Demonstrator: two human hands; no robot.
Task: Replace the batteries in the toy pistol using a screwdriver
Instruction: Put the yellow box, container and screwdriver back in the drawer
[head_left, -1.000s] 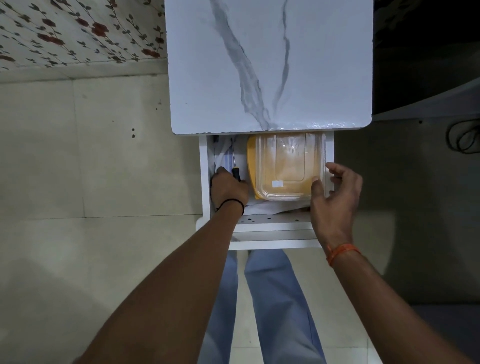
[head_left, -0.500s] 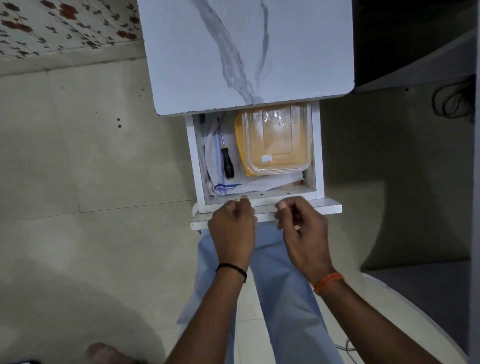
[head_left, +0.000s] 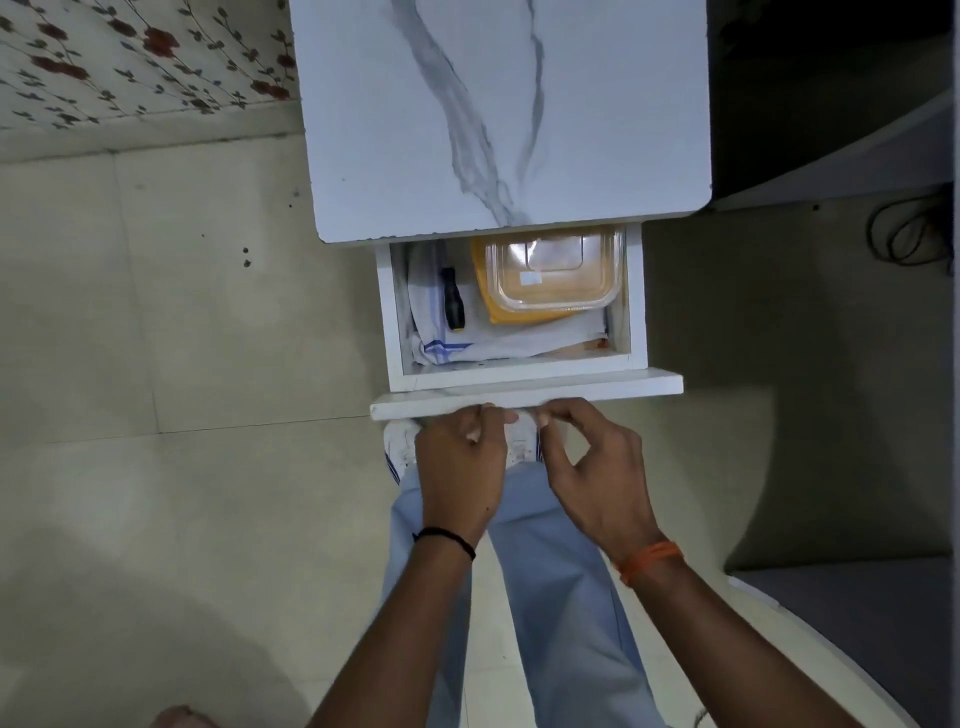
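A screwdriver (head_left: 453, 306) with a black handle lies on a white cloth (head_left: 519, 343) in the left part of a partly open white drawer (head_left: 623, 387); its shaft is hidden under the tabletop. My left hand (head_left: 460, 462) and my right hand (head_left: 597, 467) are side by side at the middle of the drawer's front panel, with fingers curled onto its lower edge. No toy pistol or batteries are in view.
A clear lidded container with an orange base (head_left: 553, 275) fills the drawer's right side. The white marble-patterned tabletop (head_left: 509, 104) overhangs the drawer. My legs and white shoes (head_left: 400, 441) are below it on a tiled floor. A dark cable (head_left: 904, 234) lies at right.
My left hand let go of the screwdriver and both hands came out of the drawer to its front panel. The drawer has since slid partly in under the tabletop.
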